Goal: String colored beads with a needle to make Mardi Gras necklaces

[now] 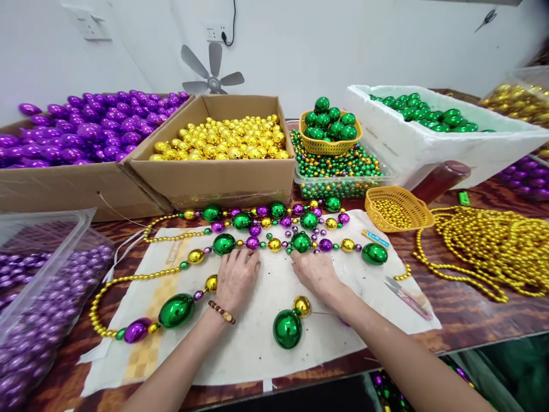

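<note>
Strung green, gold and purple beads cross a white cloth (274, 286). My left hand (238, 272), with a brown bead bracelet (222, 312) at the wrist, lies at the strand by a green bead (224, 244) and a purple bead (252, 242); its fingers are close together, and what they hold is too small to make out. My right hand (315, 272) has its fingertips pinched just below a green bead (300, 241); any held piece is hidden. Nearer me, a big green ball (287, 329) touches a gold ball (302, 306). Left of my left hand lies a large green bead (176, 311).
Boxes of purple beads (55, 191) and gold balls (214, 180) stand behind. A yellow basket (398, 209), scissors (407, 297) and gold bead strands (484, 246) lie right. A foam box (429, 143) is back right; a purple bead bag (47, 309) is left.
</note>
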`<state>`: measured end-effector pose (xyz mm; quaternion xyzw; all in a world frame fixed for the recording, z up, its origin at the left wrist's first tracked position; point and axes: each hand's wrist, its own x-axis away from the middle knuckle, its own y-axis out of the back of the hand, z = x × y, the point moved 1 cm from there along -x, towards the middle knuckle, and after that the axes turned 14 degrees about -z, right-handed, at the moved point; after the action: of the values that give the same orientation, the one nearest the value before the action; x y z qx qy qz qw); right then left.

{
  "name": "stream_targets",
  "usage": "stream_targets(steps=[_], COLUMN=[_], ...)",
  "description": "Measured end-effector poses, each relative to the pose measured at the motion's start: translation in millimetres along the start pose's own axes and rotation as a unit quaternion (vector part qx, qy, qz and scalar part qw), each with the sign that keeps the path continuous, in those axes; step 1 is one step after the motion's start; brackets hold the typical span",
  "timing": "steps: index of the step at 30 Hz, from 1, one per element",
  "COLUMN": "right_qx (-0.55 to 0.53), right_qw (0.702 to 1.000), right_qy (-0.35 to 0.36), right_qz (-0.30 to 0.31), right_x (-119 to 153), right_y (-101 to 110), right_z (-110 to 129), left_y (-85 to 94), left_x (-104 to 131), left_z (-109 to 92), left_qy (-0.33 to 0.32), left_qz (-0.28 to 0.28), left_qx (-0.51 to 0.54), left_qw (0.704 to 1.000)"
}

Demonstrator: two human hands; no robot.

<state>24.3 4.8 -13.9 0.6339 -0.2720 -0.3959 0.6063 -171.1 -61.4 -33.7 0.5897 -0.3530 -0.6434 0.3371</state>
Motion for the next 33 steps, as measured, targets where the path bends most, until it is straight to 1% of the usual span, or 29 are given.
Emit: stream_targets(steps=[3,7,11,13,15,17,18,19,21,23,25,28,30,33], right_qx=[-0.008,-0.017,-0.031,-0.062,-0.116,-0.167,-0.185,-0.198,-0.211,-0.209,-0.203,-0.213,-0.235,-0.277], right_qw=[1.0,0.998,0.993,0.988,0.981,0.972,0.969,0.965,0.952,0.936,0.929,0.937,0.942,0.945], right_qy=[-0.012,-0.053,-0.097,-0.116,-0.129,-0.132,-0.136,-0.148,-0.196,-0.252,-0.275,-0.25,-0.218,-0.16], right_qz=[-0.006,-0.032,-0.059,-0.075,-0.093,-0.096,-0.093,-0.092,-0.104,-0.13,-0.142,-0.118,-0.097,-0.061], right_x=[8.1,27.8,58.3,77.0,96.3,113.9,121.7,128.6,140.6,150.4,158.2,165.0,166.2,164.5], right_y=[11.0,29.3,41.9,44.2,44.9,45.0,45.0,45.1,46.0,47.5,48.4,45.8,41.6,34.9], right_z=[-14.8,-45.2,-79.8,-93.4,-102.6,-108.7,-111.9,-115.9,-127.6,-142.7,-155.5,-159.9,-151.9,-132.7], left_y=[2.8,2.6,5.7,11.4,20.3,31.2,36.5,41.1,47.4,48.5,45.1,37.4,33.8,31.5], left_x=[2.6,5.5,5.6,6.0,7.8,11.4,13.9,16.7,22.1,25.8,26.0,20.2,14.1,5.5], left_z=[-4.0,-7.7,-3.1,-1.2,-4.5,-16.2,-25.1,-35.5,-57.2,-75.8,-89.3,-104.1,-113.8,-128.7], left_qy=[-0.003,0.001,0.005,0.008,0.016,0.027,0.028,0.024,0.006,-0.013,-0.033,-0.08,-0.106,-0.131], left_qz=[0.001,0.002,-0.004,-0.018,-0.036,-0.043,-0.036,-0.021,0.013,0.038,0.046,0.039,0.038,0.071], left_qx=[0.001,0.001,0.013,0.033,0.069,0.131,0.169,0.206,0.265,0.288,0.288,0.274,0.257,0.226], left_qw=[1.0,1.0,1.0,0.999,0.997,0.99,0.985,0.978,0.964,0.957,0.956,0.958,0.96,0.963])
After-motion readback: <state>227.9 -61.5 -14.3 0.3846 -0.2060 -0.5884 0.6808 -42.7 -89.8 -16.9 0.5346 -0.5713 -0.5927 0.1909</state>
